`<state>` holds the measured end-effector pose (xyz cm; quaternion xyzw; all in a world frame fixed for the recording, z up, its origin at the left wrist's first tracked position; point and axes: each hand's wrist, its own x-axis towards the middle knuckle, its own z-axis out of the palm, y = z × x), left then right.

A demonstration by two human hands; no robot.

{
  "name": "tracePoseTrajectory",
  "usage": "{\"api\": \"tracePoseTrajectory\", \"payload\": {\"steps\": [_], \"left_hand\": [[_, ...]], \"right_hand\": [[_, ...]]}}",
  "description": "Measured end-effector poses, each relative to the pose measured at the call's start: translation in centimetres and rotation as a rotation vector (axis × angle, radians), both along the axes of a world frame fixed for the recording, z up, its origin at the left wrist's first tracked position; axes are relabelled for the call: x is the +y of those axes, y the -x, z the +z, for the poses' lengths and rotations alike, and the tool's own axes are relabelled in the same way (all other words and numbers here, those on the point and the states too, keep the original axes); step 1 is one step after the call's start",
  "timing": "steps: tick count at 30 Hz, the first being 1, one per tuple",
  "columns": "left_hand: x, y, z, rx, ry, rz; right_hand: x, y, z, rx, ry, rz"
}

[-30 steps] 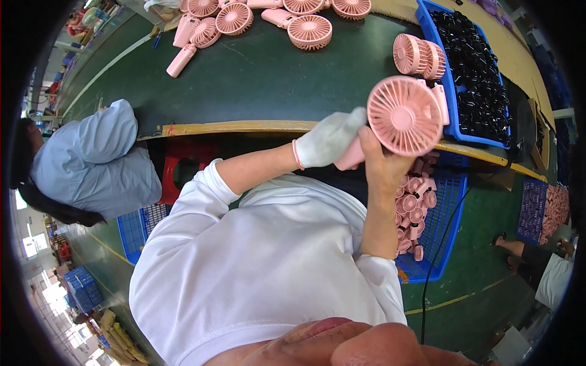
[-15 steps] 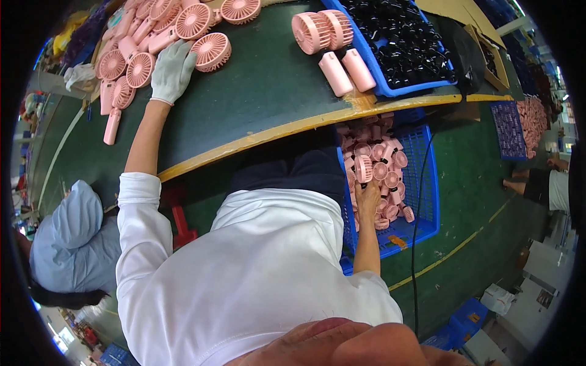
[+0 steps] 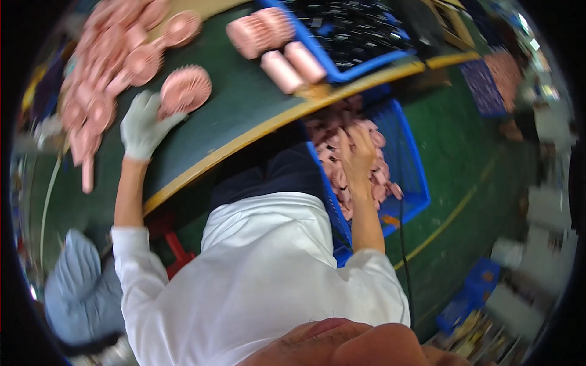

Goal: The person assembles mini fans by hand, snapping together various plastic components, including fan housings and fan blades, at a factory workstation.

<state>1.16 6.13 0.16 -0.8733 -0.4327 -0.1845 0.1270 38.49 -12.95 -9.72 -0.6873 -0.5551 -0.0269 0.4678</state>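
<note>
My left hand, in a white glove, is closed around the lower side of a pink handheld fan on the green table, thumb beneath its round head. A pile of similar pink fans lies to its left and beyond it. My bare right hand is over the blue crate below the table edge, fingers apart and bent downward. Nothing shows between them, though motion blurs them. Many pink fans fill the crate under this hand.
Two pink fans rest side by side near a blue bin of shiny black parts. The table has a yellow edge. A black cable hangs beside the crate. A person in blue-grey is at the left.
My right hand has let go of the fan it held over the crate. My left hand has come away from the pile with one fan. The whole view has shifted and blurred.
</note>
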Motion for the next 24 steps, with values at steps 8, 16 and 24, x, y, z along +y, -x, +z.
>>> {"api": "tracePoseTrajectory", "payload": {"steps": [8,16,24], "left_hand": [[-4.0,-3.1,0.3,-0.078,0.075,-0.141],[-4.5,-1.6,-0.7,-0.080,0.120,-0.056],[-3.5,-1.8,-0.4,-0.068,0.201,-0.063]], "right_hand": [[11.7,-5.2,12.7,-0.663,0.310,-0.110],[16.3,-4.9,15.1,-0.544,0.430,0.096],[18.1,-5.4,13.6,-0.145,0.148,0.067]]}}
